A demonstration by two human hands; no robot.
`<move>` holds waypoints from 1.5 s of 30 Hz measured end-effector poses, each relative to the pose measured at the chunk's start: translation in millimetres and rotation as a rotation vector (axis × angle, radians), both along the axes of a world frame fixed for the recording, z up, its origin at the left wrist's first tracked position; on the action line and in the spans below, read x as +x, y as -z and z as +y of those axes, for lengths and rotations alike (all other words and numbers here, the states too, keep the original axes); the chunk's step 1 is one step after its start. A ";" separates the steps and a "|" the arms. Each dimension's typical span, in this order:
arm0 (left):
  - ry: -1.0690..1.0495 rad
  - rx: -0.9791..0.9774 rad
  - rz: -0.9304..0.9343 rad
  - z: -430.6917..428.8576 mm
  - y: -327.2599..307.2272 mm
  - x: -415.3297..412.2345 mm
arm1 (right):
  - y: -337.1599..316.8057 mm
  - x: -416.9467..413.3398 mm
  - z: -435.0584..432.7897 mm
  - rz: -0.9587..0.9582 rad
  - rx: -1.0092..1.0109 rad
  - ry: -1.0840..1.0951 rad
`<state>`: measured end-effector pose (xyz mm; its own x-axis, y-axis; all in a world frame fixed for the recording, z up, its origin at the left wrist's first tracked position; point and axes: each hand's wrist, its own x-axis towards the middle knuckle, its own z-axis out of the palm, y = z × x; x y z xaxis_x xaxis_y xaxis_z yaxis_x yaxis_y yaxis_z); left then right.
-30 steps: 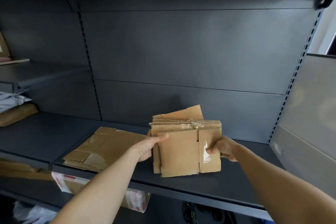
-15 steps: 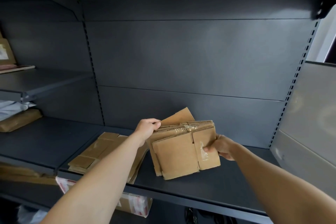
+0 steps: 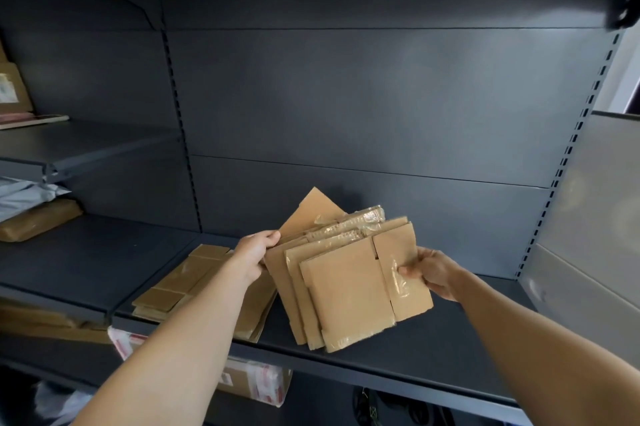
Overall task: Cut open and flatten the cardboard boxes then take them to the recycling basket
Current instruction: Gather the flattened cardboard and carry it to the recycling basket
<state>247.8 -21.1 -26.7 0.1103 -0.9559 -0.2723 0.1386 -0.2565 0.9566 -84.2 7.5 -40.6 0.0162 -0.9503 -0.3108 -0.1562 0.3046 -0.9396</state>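
hidden bits from my seat
fingers of my left hand (image 3: 254,254) vanish behind the stack of flattened boxes (image 3: 349,280), as do those of my right hand (image 3: 431,273); my left forearm (image 3: 207,315) covers part of the flat pile (image 3: 173,282); the taped box (image 3: 263,380) sits half under the shelf (image 3: 450,346), print unreadable.

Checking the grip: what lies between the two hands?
Head view: a tilted bundle of flattened boxes. The left hand grips its left edge, the right hand pinches its right flap.

Tilted bundle of flattened brown cardboard boxes (image 3: 349,280), fanned, on edge above shelf.
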 end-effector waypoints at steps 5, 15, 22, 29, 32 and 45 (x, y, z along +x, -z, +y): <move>-0.022 0.062 0.034 0.0 4.2 -3.8 | 1.2 8.6 -3.9 -0.038 0.008 0.071; 0.231 0.245 0.030 10.1 16.2 -2.4 | -3.8 2.6 -3.1 0.180 0.079 0.004; 0.122 0.249 0.318 9.1 37.5 5.3 | 3.2 -2.8 3.3 0.079 0.161 0.029; 0.168 0.320 0.237 19.0 57.3 -12.6 | 15.3 11.4 -4.3 0.176 0.341 0.120; 0.210 0.365 0.157 23.1 64.0 -17.6 | 22.5 19.4 -7.1 0.130 0.403 0.162; 0.366 0.376 -0.229 19.4 76.6 -20.0 | 39.2 43.1 -7.5 0.093 0.469 0.234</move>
